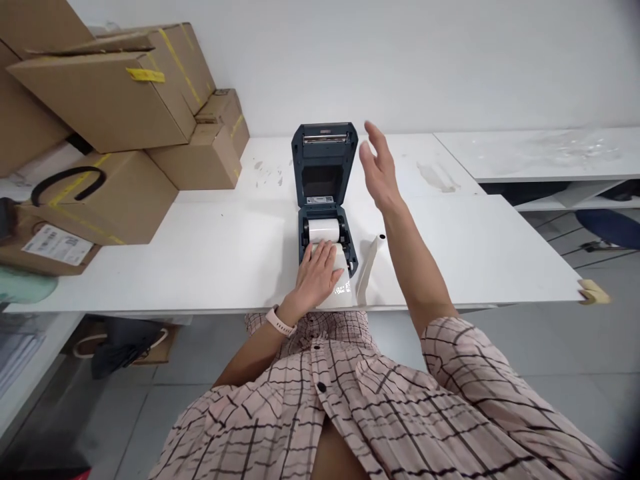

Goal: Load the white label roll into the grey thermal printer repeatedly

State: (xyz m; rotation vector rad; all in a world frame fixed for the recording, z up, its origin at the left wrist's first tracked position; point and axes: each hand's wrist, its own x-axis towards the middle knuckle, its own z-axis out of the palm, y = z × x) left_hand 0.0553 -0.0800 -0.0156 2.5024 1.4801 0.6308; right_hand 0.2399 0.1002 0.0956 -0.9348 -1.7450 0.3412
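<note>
A dark label printer (353, 257) stands on the white table with its lid (325, 157) raised. Inside it sits a white label roll (324, 230), and a strip of labels (343, 293) runs out over the front toward the table edge. My left hand (320, 270) lies flat across that strip at the printer's front, fingers stretched out. Beside the raised lid, on its right, my right hand (379, 170) is in the air with fingers apart and nothing in it. A loose curled strip of backing paper (369, 270) lies right of the printer.
Cardboard boxes (125, 100) are stacked at the left, against the wall. The white table (225, 267) ends just in front of my body. Yellowish tape (594, 291) sticks at its right corner. A second white table (550, 153) adjoins at the back right.
</note>
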